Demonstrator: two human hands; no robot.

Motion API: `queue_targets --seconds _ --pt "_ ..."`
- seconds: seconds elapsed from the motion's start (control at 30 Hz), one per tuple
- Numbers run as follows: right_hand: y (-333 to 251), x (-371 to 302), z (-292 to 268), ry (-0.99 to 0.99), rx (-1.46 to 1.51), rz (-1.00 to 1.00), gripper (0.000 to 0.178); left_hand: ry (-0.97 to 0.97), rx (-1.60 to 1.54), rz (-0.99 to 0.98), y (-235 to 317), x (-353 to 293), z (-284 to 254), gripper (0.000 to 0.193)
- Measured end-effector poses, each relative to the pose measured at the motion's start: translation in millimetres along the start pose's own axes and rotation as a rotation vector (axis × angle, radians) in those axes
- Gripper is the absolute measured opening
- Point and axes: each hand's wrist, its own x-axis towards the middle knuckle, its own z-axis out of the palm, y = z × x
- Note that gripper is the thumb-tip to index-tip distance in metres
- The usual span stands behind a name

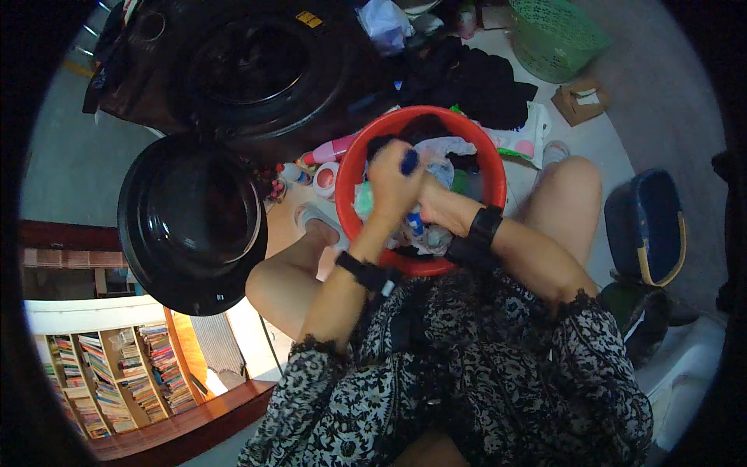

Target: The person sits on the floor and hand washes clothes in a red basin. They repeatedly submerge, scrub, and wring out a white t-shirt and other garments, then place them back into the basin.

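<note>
Here, a small dark-blue item (409,162) shows in the curled left hand (393,183), over a red basin (497,175). That hand is closed around it; the right hand (443,206) meets it, but I cannot tell whether it grips anything. Crumpled pieces (451,148) in white, green and blue lie in the basin, between the person's bare knees (572,183). Beyond stands a black front-loading washer (354,74), its round door (191,226) swung open leftward. Farther out are a green basket (554,39) and, rightward, a dark-blue bucket (642,226).
</note>
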Motion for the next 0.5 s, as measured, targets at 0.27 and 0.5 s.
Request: queue_targets --seconds 0.27,0.5 --pt "-9 16 -7 -0.170 0.295 -0.029 0.033 0.081 0.076 0.247 10 -14 -8 0.022" --pt "12 18 3 -0.141 0.040 0.003 0.026 0.083 0.129 -0.006 -1 10 -3 0.026"
